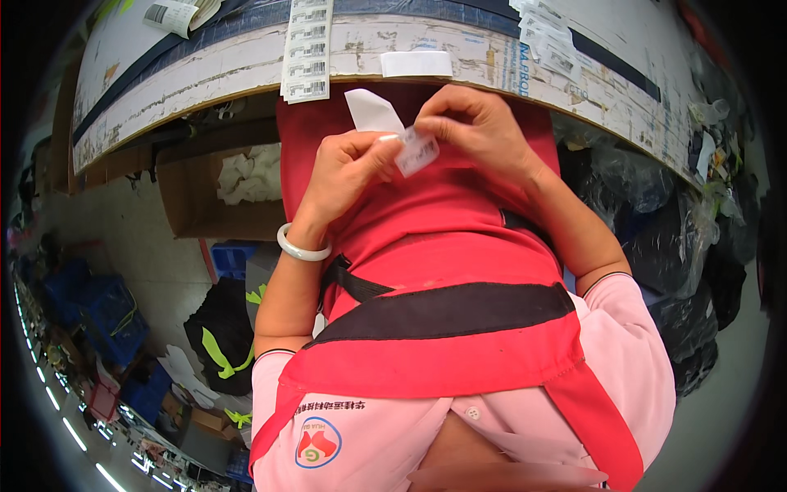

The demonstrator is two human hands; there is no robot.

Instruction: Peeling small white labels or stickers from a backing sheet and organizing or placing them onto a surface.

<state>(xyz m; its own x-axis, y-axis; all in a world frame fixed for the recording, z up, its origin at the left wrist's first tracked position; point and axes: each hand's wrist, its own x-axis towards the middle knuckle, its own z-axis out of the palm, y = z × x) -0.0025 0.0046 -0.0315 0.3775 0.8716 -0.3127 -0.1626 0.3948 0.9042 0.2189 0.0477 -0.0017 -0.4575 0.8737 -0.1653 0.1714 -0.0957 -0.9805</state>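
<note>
Over my red apron, my two hands meet just in front of the table edge. My left hand (357, 170) is pinched closed on a small whitish label (420, 155) with blurred dark print. A blank white paper strip (373, 111) rises from behind the fingers of this hand; whether it joins the label I cannot tell. My right hand (479, 127) is also closed, thumb against forefinger, at the label's upper right corner. A white bangle (302, 244) circles my left wrist.
The worn white table (361, 45) carries a sheet of barcode labels (307, 53), a folded white paper piece (416, 64) and more label strips (551, 45). Below at left stands a cardboard box (187, 193) with crumpled paper. Plastic-wrapped dark bundles (668, 238) lie at right.
</note>
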